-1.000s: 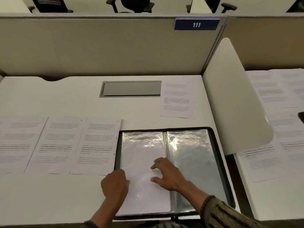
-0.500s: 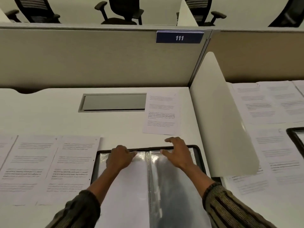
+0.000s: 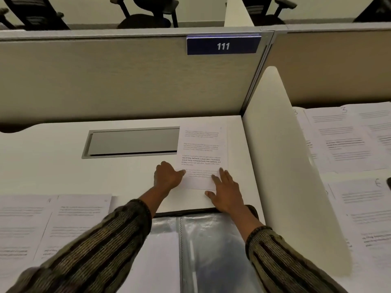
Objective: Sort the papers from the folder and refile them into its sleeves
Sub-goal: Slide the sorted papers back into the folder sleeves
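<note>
Head cam view: I'm reaching past the open black folder [image 3: 186,212] with its clear plastic sleeves [image 3: 213,246] to the 1 white printed sheet [image 3: 201,157] lying flat on the white worktop [image 3: 63,166] just beyond it. My right hand [image 3: 227,192] lies flat, fingers [image 3: 222,174] spread on the sheet's near right corner. My left hand [image 3: 168,176] is curled at the near left edge, thumb touching; can't tell if it's pinched anything. My worry is that paper this flat might skid away instead of lifting, or crease if I dig at it.
</note>
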Motion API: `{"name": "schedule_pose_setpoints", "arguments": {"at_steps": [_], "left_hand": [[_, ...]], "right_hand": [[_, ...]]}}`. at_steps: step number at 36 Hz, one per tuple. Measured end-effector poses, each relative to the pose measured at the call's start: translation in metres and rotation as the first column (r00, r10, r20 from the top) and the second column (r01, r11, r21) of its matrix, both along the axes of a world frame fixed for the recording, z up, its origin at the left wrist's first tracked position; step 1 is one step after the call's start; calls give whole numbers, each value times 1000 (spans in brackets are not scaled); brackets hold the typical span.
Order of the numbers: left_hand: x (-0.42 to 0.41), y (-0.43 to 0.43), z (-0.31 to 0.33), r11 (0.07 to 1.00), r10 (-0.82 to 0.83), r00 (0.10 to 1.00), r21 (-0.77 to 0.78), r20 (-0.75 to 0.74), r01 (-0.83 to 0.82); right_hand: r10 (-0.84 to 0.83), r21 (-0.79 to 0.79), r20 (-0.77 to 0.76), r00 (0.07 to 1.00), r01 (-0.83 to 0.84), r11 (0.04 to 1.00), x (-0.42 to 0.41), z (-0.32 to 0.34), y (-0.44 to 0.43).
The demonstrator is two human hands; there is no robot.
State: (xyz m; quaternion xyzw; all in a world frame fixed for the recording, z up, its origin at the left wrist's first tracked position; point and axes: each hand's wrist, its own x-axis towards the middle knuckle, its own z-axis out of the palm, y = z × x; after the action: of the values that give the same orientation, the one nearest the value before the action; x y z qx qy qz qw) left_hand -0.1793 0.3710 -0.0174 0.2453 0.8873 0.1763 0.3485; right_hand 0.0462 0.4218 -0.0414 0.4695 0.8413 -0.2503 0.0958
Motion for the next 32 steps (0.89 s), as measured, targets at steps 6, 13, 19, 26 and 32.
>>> {"name": "schedule_pose_setpoints", "arguments": {"at_steps": [6,13,19,26,32], "left_hand": [[2,21,-11,984,177,981,23,80,-179],[0,32,-16,969,246,956,-12,158,-247],[0,32,-13,941,326,899,-6,292,-339],[0,22,-4,911,366,847,38,384,-411],[-8,4,0,921,313,835,72,451,-384]], "right_hand": [[-23,7,-65,998,24,1000,7,-12,-5],[-74,-14,-162,984,73,997,13,-18,-5],[-121,-2,-228,966,124,992,13,-20,-1],[-243,-21,-357,902,253,967,14,-23,0],[-393,-88,-461,795,400,912,11,-14,-1]]}}
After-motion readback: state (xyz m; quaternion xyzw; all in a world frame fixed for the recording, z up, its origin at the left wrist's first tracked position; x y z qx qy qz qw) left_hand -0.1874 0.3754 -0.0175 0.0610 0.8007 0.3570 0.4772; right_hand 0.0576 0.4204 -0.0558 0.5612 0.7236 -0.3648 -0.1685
